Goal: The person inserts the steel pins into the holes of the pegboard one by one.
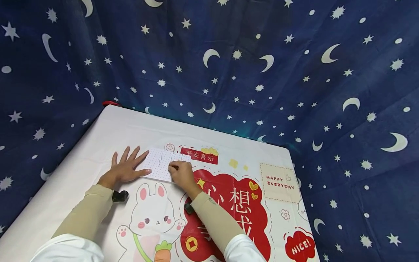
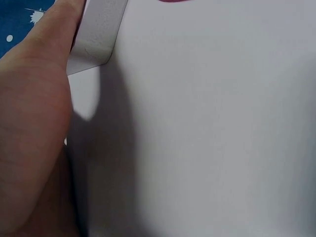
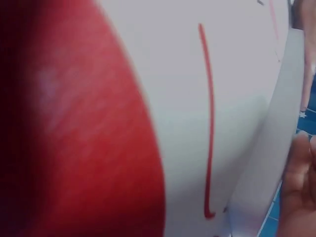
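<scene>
A flat white board [image 1: 155, 169] with a grid of small dots lies on the table, a few thin dark lines across its face. At its left side my left hand [image 1: 126, 170] has its fingers spread, the thumb resting on the board's lower left corner. The left wrist view shows that thumb against the thick, rounded board edge [image 2: 101, 37]. My right hand [image 1: 182, 174] is over the board's right part, fingers curled with the tips close together at its surface. I cannot tell what, if anything, is between them. The right wrist view catches its fingers [image 3: 296, 173] beside the board's side wall [image 3: 269, 143].
A printed cloth [image 1: 114, 138] covers the table, with a rabbit drawing [image 1: 154, 214], red patches and lettering. Behind it and on both sides hang dark blue curtains [image 1: 235, 91] with moons and stars. A small red item [image 1: 110, 103] is at the table's far left corner.
</scene>
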Available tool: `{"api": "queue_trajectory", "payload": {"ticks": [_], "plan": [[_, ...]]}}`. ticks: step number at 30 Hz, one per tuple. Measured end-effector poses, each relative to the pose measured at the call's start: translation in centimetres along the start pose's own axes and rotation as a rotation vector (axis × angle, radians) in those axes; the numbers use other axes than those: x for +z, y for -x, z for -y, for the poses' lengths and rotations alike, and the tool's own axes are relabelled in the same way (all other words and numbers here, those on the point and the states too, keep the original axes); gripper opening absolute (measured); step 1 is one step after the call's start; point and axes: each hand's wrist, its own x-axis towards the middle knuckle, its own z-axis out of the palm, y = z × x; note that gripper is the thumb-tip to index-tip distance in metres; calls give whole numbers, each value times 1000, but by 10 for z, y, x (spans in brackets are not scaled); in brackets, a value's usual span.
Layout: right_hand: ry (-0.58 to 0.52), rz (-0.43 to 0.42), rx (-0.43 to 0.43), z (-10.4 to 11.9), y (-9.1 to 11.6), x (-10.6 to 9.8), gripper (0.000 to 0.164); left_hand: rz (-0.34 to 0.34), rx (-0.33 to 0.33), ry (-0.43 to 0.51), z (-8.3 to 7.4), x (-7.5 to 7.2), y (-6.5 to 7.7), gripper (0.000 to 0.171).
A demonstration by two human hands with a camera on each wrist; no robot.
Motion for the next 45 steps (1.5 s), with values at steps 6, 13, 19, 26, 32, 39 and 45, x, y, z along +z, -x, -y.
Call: {"api": "queue_trajectory", "payload": {"ticks": [6,13,19,26,32,39,45], "plan": [[-236,-20,142,-5,10,-16,7,6,-4,8,2,-3,4,94],[-362,-65,242,-38,19,-56,9,-4,-3,17,0,-7,6,93],[-301,-37,300,-79,28,-92,12,-1,-10,10,2,-5,7,94],[-232,57,331,-101,35,-107,8,-9,-9,11,3,-5,8,95],[-75,105,219,-99,41,-99,7,-9,2,9,2,-5,8,94],[177,159,139,-91,40,-92,17,-6,0,1,-1,-5,6,94],[180,201,145,-92,40,-96,17,1,1,5,-4,-5,3,94]]}}
